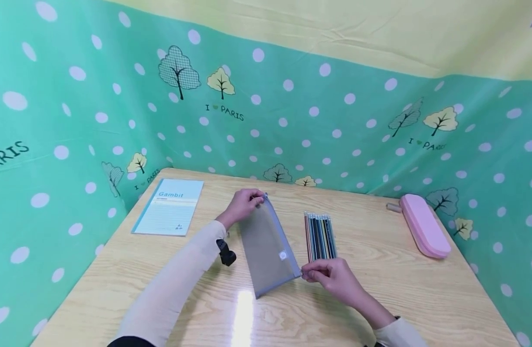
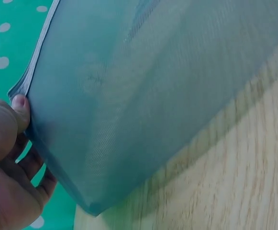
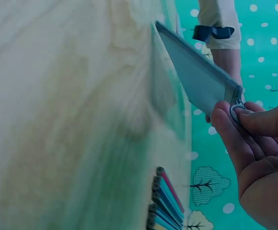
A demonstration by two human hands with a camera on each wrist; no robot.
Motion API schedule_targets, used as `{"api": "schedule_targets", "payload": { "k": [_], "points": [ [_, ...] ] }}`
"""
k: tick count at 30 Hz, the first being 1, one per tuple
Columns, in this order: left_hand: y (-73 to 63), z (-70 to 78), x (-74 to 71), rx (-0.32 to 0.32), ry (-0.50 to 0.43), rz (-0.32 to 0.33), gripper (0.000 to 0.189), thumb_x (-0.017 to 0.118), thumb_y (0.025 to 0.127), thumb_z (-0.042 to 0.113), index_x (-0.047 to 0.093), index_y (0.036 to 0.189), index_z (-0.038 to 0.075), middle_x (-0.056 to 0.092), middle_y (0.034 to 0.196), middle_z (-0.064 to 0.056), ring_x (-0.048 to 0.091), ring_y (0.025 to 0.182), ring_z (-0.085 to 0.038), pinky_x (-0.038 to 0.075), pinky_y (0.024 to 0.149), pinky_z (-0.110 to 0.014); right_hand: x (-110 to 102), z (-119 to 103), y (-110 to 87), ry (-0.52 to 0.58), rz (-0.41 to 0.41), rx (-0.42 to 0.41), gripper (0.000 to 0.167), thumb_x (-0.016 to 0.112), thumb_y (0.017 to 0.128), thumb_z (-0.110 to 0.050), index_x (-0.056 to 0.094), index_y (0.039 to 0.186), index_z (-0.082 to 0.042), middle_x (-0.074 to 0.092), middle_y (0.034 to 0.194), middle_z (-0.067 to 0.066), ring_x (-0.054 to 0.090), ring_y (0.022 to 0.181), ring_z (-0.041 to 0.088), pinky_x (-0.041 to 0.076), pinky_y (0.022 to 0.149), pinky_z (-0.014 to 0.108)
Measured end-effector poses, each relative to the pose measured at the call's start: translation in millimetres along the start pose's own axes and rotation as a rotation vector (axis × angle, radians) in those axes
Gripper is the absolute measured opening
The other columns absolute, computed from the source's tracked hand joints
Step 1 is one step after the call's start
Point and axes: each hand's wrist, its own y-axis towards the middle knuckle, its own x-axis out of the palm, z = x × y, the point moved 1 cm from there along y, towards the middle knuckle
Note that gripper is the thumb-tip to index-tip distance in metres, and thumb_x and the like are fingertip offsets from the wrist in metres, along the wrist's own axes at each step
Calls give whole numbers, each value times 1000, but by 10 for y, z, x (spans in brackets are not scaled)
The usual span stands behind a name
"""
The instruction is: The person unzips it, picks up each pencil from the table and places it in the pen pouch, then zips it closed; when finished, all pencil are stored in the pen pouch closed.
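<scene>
A grey mesh zipper pouch [image 1: 268, 243] is held up at a slant over the table, its zipper edge towards the right. My left hand [image 1: 243, 207] pinches its far top corner between thumb and fingers; in the left wrist view the thumb [image 2: 20, 106] presses on that corner. With thumb and forefinger my right hand [image 1: 335, 280] pinches the ring-shaped zipper pull [image 3: 238, 114] at the near end of the zipper. The see-through mesh shows no contents. Just beyond the right hand lies a row of pencils [image 1: 320, 236], partly hidden by that hand.
A light blue notebook [image 1: 169, 207] lies at the back left of the wooden table [image 1: 357, 308]. At the right are a pink pencil case [image 1: 424, 225] and a small grey cylindrical piece [image 1: 393, 207] beside it. A dotted green curtain [image 1: 292, 111] hangs round the table.
</scene>
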Motion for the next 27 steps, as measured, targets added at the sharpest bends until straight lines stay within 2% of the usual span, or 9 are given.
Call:
{"api": "schedule_targets", "payload": {
  "k": [5,15,18,22,27],
  "points": [
    [-18,9,-47,-18,10,51,19,63,102,6,73,115,-3,75,102,-15,69,87,-22,57,72,-29,45,0,-31,-24,-27,-21,13,63,94,13,73,103,14,76,95,22,77,84,32,65,77,30],
    [-30,-4,24,-69,5,39,19,63,103,8,73,115,-2,75,100,-14,69,87,-22,58,73,-30,16,-18,-88,-53,-7,29,15,62,93,14,73,104,14,77,95,20,77,86,36,65,78,33],
    [-54,-10,28,-60,31,51,19,62,104,10,73,116,-1,74,105,-13,68,91,-23,59,77,-33,7,-58,-91,-80,34,16,15,62,94,13,73,104,13,77,95,21,76,85,36,65,77,36],
    [-75,30,7,-21,99,103,21,62,105,14,73,118,1,68,115,-15,63,101,-28,57,85,-39,-36,-135,-79,-137,128,-20,14,63,94,12,75,102,9,77,92,20,77,81,30,66,72,38],
    [-117,102,-42,0,200,168,25,67,103,22,75,120,6,56,107,-13,56,97,-27,49,85,-39,-80,-202,-32,-180,213,-58,13,67,92,11,77,99,6,77,90,20,75,74,14,63,59,28]
  ]
}}
